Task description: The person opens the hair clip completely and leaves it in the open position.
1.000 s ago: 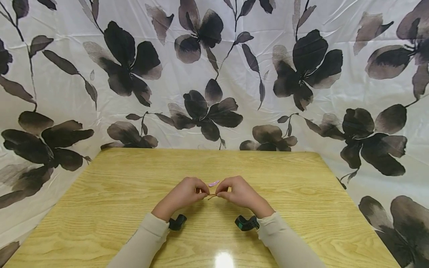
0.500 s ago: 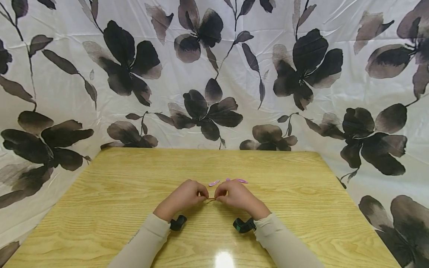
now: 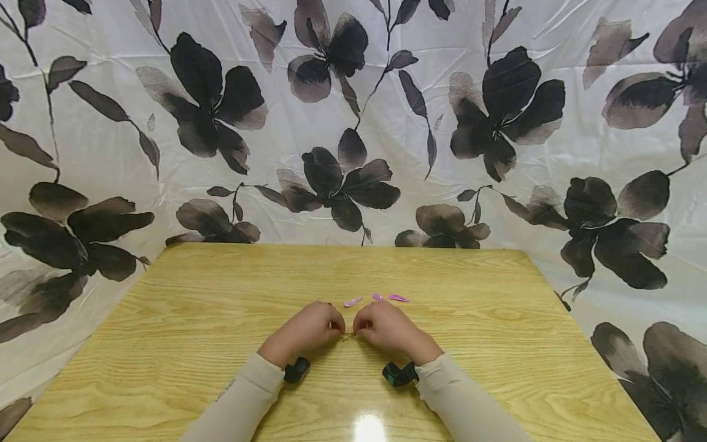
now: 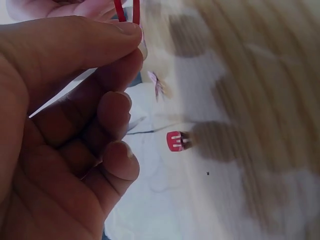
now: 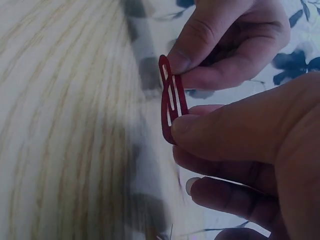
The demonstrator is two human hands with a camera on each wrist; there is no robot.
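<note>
A red snap hair clip (image 5: 167,102) is held between both hands over the middle of the table. My left hand (image 3: 310,330) pinches one end with thumb and forefinger. The other end is pinched by my right hand (image 3: 389,329). In the right wrist view the clip's centre strip and side arms show slots between them, and it looks partly opened. Only a thin edge of it is visible in the head view. Beyond the hands lie pink hair clips: one on the left (image 3: 353,302), one in the middle (image 3: 378,297) and one on the right (image 3: 399,298).
The wooden table (image 3: 221,276) reaches back to a floral cloth (image 3: 353,110). In the left wrist view a small red claw-like piece with white teeth (image 4: 175,141) lies on the surface, near a blurred pinkish clip (image 4: 157,86). Dark cameras sit on both wrists.
Both hands have drawn slightly closer to me with the red hair clip between them. The middle and right pink clips, earlier hidden behind the right hand, are now visible.
</note>
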